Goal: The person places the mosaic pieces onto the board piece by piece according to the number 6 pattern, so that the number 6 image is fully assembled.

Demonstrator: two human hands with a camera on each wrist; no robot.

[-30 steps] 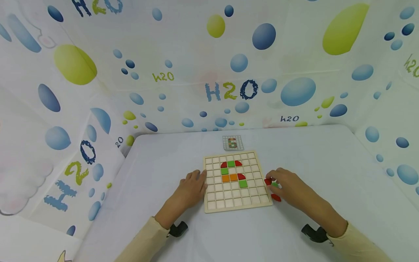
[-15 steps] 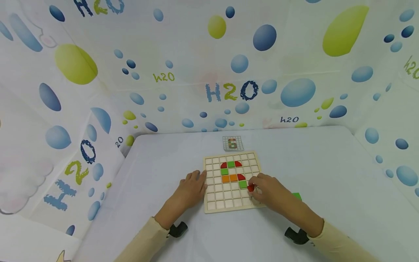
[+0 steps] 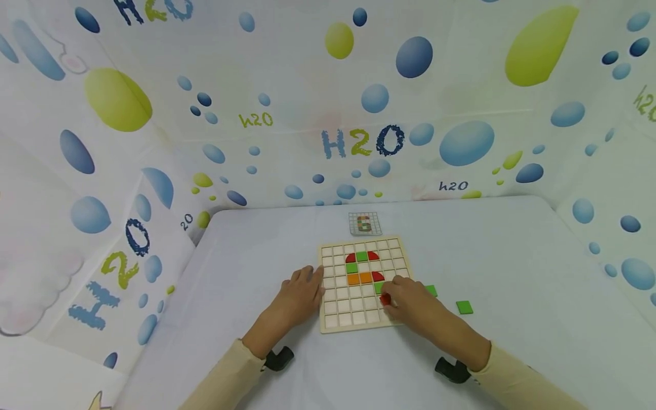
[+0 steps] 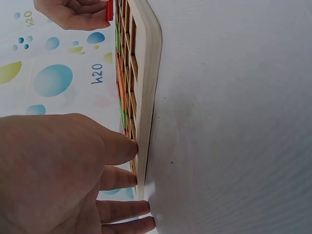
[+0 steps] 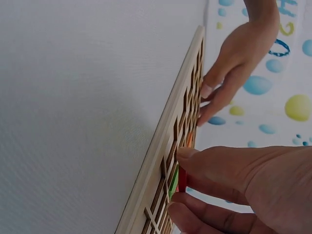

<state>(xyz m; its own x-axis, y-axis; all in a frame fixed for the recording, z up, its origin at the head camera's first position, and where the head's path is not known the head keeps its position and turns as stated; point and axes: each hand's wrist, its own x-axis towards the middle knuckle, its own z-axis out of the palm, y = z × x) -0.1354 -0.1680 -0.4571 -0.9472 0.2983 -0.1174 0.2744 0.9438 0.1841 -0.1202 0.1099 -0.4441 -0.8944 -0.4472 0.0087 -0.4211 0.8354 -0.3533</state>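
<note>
A wooden grid board lies on the white table, with red, green and orange tiles set in some cells. My right hand is over its right part and pinches a small red tile between thumb and fingers, just below a green square tile. In the right wrist view this red tile stands on edge by the grid. My left hand rests at the board's left edge; in the left wrist view its fingers reach out to the wooden rim.
Right of the board lie two green square tiles, one farther out and one partly behind my right hand. Behind the board is a small gridded card with a coloured figure. A patterned sheet hangs at the back and sides.
My right hand has picked up the red tile beside the board and carried it left over the grid. Two green tiles now show where the hand was. My left hand has stayed put.
</note>
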